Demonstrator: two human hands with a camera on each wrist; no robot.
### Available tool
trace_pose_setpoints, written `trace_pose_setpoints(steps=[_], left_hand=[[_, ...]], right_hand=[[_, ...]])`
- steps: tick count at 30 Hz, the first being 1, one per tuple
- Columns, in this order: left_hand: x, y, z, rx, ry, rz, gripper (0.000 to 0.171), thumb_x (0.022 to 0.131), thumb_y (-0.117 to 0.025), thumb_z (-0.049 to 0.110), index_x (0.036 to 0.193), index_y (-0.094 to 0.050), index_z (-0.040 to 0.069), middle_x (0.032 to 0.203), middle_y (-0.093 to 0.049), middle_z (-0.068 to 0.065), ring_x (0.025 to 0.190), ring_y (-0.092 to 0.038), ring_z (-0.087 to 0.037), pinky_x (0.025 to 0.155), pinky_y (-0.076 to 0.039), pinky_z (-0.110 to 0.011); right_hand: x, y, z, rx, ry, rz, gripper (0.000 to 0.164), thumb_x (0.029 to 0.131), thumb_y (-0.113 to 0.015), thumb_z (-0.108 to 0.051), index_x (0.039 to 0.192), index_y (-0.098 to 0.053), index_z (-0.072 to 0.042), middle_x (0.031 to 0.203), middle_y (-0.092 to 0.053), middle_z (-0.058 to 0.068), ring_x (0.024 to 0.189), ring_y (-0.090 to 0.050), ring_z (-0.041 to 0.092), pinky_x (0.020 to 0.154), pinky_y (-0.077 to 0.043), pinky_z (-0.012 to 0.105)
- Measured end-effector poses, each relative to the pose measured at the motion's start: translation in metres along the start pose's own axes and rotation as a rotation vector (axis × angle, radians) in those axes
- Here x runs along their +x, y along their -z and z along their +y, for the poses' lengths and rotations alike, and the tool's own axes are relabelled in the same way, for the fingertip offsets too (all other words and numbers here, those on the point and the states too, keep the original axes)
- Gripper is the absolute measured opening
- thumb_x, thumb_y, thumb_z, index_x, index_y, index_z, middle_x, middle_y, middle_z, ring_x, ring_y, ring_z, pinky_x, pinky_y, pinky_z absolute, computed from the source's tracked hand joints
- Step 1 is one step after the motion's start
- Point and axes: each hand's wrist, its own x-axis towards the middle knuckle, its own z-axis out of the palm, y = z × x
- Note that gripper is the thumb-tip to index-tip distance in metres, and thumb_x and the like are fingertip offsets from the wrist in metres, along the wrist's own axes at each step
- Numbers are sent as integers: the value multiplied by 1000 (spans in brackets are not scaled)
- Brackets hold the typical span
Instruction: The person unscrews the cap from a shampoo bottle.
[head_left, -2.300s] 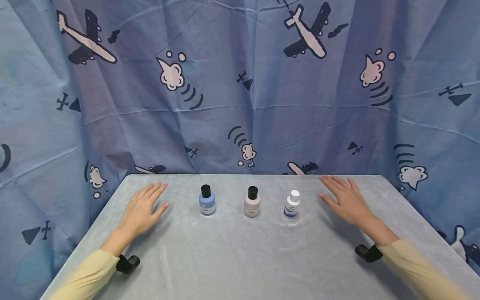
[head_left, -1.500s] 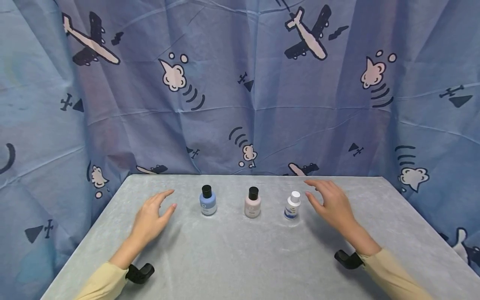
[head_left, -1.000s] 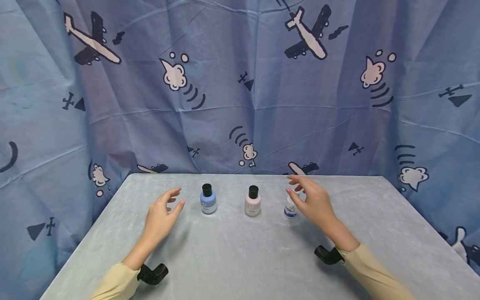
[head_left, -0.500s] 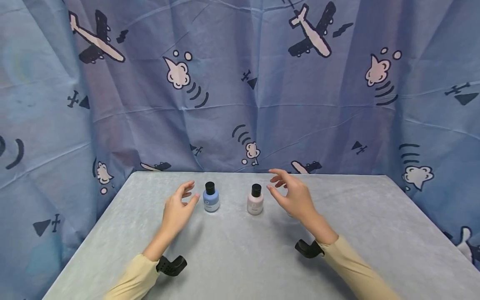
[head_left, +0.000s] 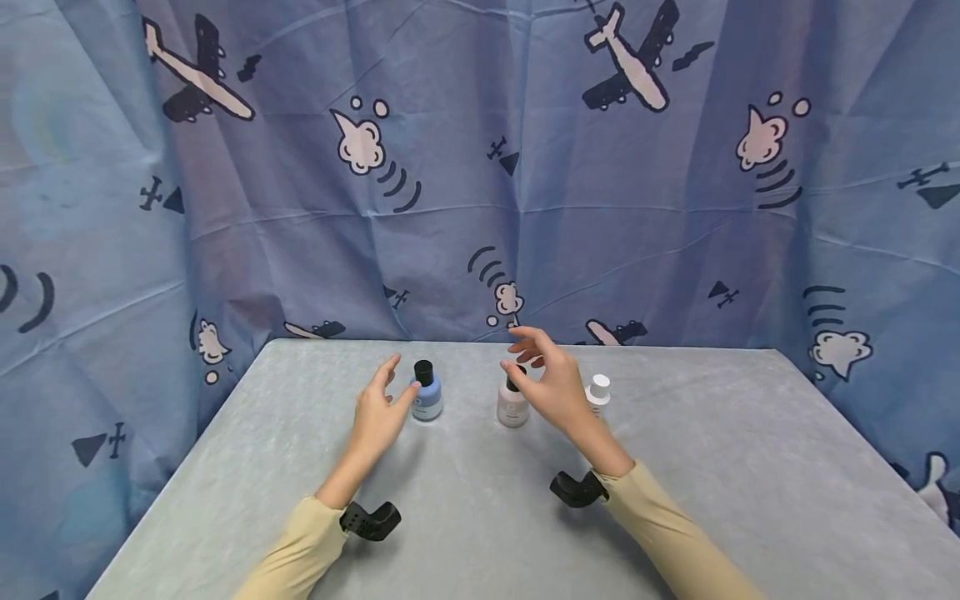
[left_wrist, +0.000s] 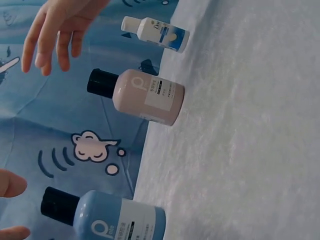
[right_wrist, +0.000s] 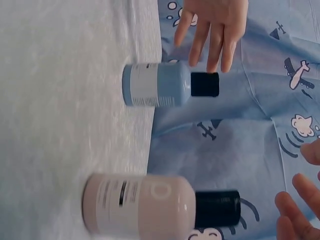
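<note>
Three small capped bottles stand upright in a row on the table. My left hand (head_left: 378,412) is raised just left of the blue bottle (head_left: 427,403), thumb and fingers apart; its thumb tip overlaps the bottle's side in the head view. Over the pale pink bottle (head_left: 512,407) hovers my right hand (head_left: 557,390), fingers loosely bent and partly covering the black cap. Neither hand holds anything. The white bottle (head_left: 598,388) stands behind my right wrist, its lower part hidden. In the right wrist view, fingers (right_wrist: 300,215) are spread beyond the pink bottle's cap (right_wrist: 217,208).
A pale grey cloth covers the table (head_left: 465,517). Behind it hangs a blue curtain (head_left: 427,250) printed with planes and clouds, close to the table's far edge. A black wrist mount (head_left: 371,522) sits on the left wrist, another mount (head_left: 577,489) on the right.
Both hands have moved inward from the table's sides, their fingers bending a little. My right hand passed in front of the white bottle to the pink one. The bottles still stand in place.
</note>
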Motion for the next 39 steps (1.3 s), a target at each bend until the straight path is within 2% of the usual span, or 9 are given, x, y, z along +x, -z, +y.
trace_pose_setpoints(steps=[6, 12, 16, 21, 24, 30, 39], left_hand=[[3, -5, -4, -46, 11, 11, 60, 91, -63, 23, 144, -41, 8, 149, -42, -14, 133, -44, -38, 103, -42, -51], [6, -9, -9, -63, 21, 8, 64, 89, -67, 23, 144, -40, 6, 149, -42, -16, 133, -43, -39, 105, -40, -52], [9, -11, -16, -17, 34, -19, 70, 85, -70, 23, 144, -39, 4, 149, -42, -18, 133, -43, -40, 107, -38, -52], [10, -13, -21, 35, 64, -71, 78, 82, -73, 26, 146, -36, 3, 150, -39, -17, 134, -42, -40, 108, -36, -52], [11, -14, -23, 28, 75, -80, 79, 81, -74, 25, 146, -35, 2, 150, -39, -19, 133, -43, -42, 106, -38, -52], [17, -18, -30, 34, 76, -92, 80, 79, -76, 22, 145, -37, 1, 147, -42, -22, 128, -48, -44, 102, -43, -51], [17, -23, -32, -12, 53, -87, 75, 77, -79, 18, 141, -43, 1, 137, -51, -26, 120, -55, -43, 96, -47, -51]], right_hand=[[2, -13, -4, 36, -8, -18, 44, 84, -73, -15, 124, -58, -10, 99, -70, 7, 85, -67, 21, 72, -55, 38], [7, -27, -8, 86, -19, -28, 47, 83, -74, -12, 126, -57, -5, 103, -67, 9, 89, -66, 23, 78, -56, 35], [9, -36, -13, 107, -40, -43, 48, 83, -74, -12, 127, -56, -6, 104, -66, 9, 93, -66, 23, 81, -56, 34], [10, -47, -17, 96, -10, -19, 47, 82, -75, -12, 125, -56, -8, 106, -66, 12, 96, -64, 23, 82, -55, 36], [11, -53, -20, 115, 4, -8, 47, 82, -75, -11, 125, -56, -7, 111, -65, 12, 100, -63, 24, 83, -55, 38], [12, -65, -26, 185, -17, -39, 48, 83, -74, -11, 126, -55, -6, 121, -62, 12, 106, -62, 27, 87, -55, 39], [12, -83, -25, 236, -46, -55, 51, 80, -75, -8, 126, -54, -4, 121, -62, 13, 105, -63, 26, 84, -56, 35]])
